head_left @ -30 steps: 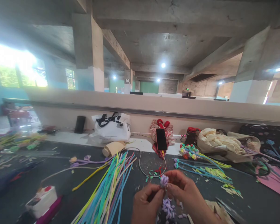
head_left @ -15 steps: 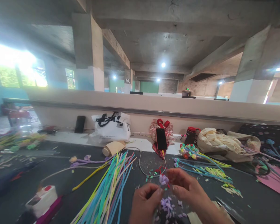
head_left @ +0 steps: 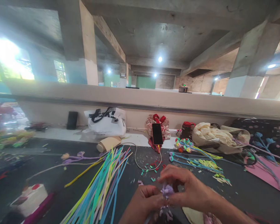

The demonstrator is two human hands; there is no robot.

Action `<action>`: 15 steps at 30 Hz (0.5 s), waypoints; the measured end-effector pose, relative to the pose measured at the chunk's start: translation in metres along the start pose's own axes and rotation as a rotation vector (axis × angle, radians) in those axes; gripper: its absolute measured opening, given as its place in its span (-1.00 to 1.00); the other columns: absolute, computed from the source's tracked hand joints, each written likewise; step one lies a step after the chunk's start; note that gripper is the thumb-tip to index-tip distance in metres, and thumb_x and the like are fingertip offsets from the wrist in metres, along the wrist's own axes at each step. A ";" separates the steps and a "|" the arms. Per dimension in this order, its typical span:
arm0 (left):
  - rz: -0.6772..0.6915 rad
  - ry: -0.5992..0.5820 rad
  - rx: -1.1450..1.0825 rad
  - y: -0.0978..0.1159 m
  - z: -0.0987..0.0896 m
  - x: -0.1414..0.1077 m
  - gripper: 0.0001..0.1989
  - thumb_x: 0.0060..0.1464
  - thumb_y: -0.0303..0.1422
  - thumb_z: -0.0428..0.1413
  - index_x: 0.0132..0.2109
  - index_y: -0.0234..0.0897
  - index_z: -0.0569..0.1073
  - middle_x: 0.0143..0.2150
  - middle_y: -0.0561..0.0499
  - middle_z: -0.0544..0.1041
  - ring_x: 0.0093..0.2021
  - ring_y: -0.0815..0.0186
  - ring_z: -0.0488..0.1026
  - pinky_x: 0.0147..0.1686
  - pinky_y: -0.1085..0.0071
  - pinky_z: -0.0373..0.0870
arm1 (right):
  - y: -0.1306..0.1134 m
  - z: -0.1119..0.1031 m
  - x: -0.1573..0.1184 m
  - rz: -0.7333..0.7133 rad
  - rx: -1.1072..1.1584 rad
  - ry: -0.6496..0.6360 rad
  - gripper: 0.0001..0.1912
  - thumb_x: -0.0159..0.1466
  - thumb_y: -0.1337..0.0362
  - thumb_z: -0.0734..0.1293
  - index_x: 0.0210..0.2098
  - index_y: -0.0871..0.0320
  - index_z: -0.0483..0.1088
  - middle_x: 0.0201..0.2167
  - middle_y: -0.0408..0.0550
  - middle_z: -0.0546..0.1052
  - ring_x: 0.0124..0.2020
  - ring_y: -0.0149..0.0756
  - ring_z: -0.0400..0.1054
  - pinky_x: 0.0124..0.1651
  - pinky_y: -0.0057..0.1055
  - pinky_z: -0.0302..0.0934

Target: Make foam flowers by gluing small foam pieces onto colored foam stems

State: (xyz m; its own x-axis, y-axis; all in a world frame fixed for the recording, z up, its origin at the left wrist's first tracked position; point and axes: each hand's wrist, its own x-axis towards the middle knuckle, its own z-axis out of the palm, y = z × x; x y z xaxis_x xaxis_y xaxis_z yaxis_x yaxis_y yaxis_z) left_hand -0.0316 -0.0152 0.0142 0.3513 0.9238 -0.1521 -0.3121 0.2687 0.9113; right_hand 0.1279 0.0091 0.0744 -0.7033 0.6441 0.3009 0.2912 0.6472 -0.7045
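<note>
A small purple flower-like cluster [head_left: 167, 191] is held between my two hands at the lower middle of the head view. My left hand [head_left: 146, 202] pinches it from the left, thumb and index finger pressed together. From the right, the curled fingers of my right hand [head_left: 185, 186] close on the same cluster. Loose purple pieces [head_left: 166, 214] lie just below, partly hidden by my hands. Small green pieces [head_left: 153, 179] and red bits lie on the dark table beyond.
Left of my hands lies a bundle of coloured pipe cleaners [head_left: 100, 186]. A phone [head_left: 157, 134] with a cable leans on a patterned bag. Behind are a white bag [head_left: 107, 123], a paper roll [head_left: 108, 144] and a dark bottle [head_left: 186, 130]. Yellow-green pieces [head_left: 206, 165] lie right.
The view has shifted, so the table items appear further left and higher. My hands have come closer together around the purple cluster, and my right fingers are more curled.
</note>
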 end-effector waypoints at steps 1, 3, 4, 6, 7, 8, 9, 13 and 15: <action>0.001 0.004 0.001 0.000 0.000 0.000 -0.64 -0.49 -0.16 0.24 -0.71 -0.34 0.30 -0.83 0.17 0.24 -0.78 0.57 0.07 -0.71 0.55 -0.09 | 0.000 0.001 0.000 -0.005 0.002 0.006 -0.69 -0.05 0.34 0.40 -0.27 0.11 0.40 -0.34 -0.15 0.40 -0.39 -0.43 0.27 -0.40 -0.54 0.15; -0.005 0.000 -0.010 0.000 -0.001 0.001 -0.64 -0.50 -0.17 0.24 -0.71 -0.33 0.29 -0.84 0.18 0.24 -0.79 0.56 0.07 -0.70 0.56 -0.07 | 0.000 0.002 0.001 0.004 0.008 0.014 -0.75 -0.04 0.34 0.40 -0.32 0.13 0.41 -0.38 -0.15 0.40 -0.43 -0.45 0.26 -0.41 -0.55 0.15; -0.009 -0.001 -0.025 -0.001 -0.001 0.002 -0.64 -0.51 -0.17 0.24 -0.72 -0.32 0.28 -0.85 0.18 0.24 -0.79 0.56 0.07 -0.70 0.56 -0.06 | 0.000 0.002 0.001 0.014 0.012 0.015 -0.77 -0.04 0.34 0.40 -0.34 0.14 0.41 -0.40 -0.16 0.40 -0.45 -0.45 0.26 -0.42 -0.55 0.15; -0.016 -0.004 -0.051 -0.003 -0.001 0.002 -0.65 -0.51 -0.17 0.24 -0.71 -0.32 0.28 -0.85 0.19 0.23 -0.78 0.56 0.07 -0.70 0.56 -0.07 | -0.001 0.002 0.001 0.034 0.015 0.019 -0.81 -0.02 0.35 0.39 -0.36 0.13 0.42 -0.43 -0.18 0.40 -0.47 -0.46 0.25 -0.43 -0.54 0.14; -0.014 0.000 -0.066 -0.004 -0.001 0.003 -0.65 -0.51 -0.17 0.24 -0.70 -0.32 0.28 -0.84 0.19 0.23 -0.78 0.56 0.07 -0.69 0.56 -0.07 | -0.001 0.003 0.001 0.039 0.016 0.024 -0.82 -0.01 0.35 0.38 -0.37 0.13 0.42 -0.44 -0.18 0.40 -0.47 -0.46 0.24 -0.43 -0.54 0.14; -0.007 0.006 -0.079 -0.006 -0.001 0.003 -0.65 -0.51 -0.17 0.24 -0.70 -0.32 0.28 -0.83 0.19 0.24 -0.77 0.56 0.08 -0.68 0.57 -0.06 | -0.001 0.003 0.001 0.044 0.017 0.025 -0.83 -0.01 0.35 0.38 -0.37 0.13 0.42 -0.44 -0.18 0.40 -0.47 -0.45 0.24 -0.43 -0.54 0.14; 0.000 0.014 -0.091 -0.006 -0.001 0.002 -0.66 -0.50 -0.18 0.24 -0.70 -0.32 0.29 -0.82 0.19 0.24 -0.76 0.56 0.08 -0.67 0.57 -0.06 | -0.001 0.003 0.001 0.048 0.019 0.027 -0.84 -0.01 0.35 0.37 -0.38 0.12 0.42 -0.44 -0.18 0.40 -0.47 -0.45 0.24 -0.44 -0.54 0.14; 0.033 0.037 -0.087 -0.006 0.000 0.002 -0.67 -0.49 -0.20 0.23 -0.72 -0.33 0.28 -0.80 0.17 0.23 -0.73 0.56 0.07 -0.65 0.56 -0.05 | -0.002 0.004 0.001 0.057 0.015 0.035 -0.87 0.00 0.34 0.36 -0.40 0.12 0.42 -0.46 -0.19 0.40 -0.48 -0.45 0.24 -0.45 -0.53 0.14; 0.032 0.048 -0.054 -0.004 0.001 0.001 -0.68 -0.45 -0.19 0.21 -0.71 -0.33 0.29 -0.80 0.17 0.23 -0.74 0.55 0.06 -0.65 0.56 -0.06 | -0.003 0.002 0.001 0.042 -0.009 0.029 -0.82 -0.03 0.35 0.37 -0.37 0.11 0.43 -0.46 -0.20 0.40 -0.47 -0.43 0.25 -0.43 -0.53 0.14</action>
State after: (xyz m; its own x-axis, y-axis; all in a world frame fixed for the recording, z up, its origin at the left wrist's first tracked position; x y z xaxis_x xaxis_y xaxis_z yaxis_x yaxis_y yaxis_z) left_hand -0.0293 -0.0159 0.0103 0.2979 0.9439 -0.1426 -0.3703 0.2520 0.8941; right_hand 0.1249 0.0068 0.0757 -0.6713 0.6824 0.2893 0.3266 0.6227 -0.7110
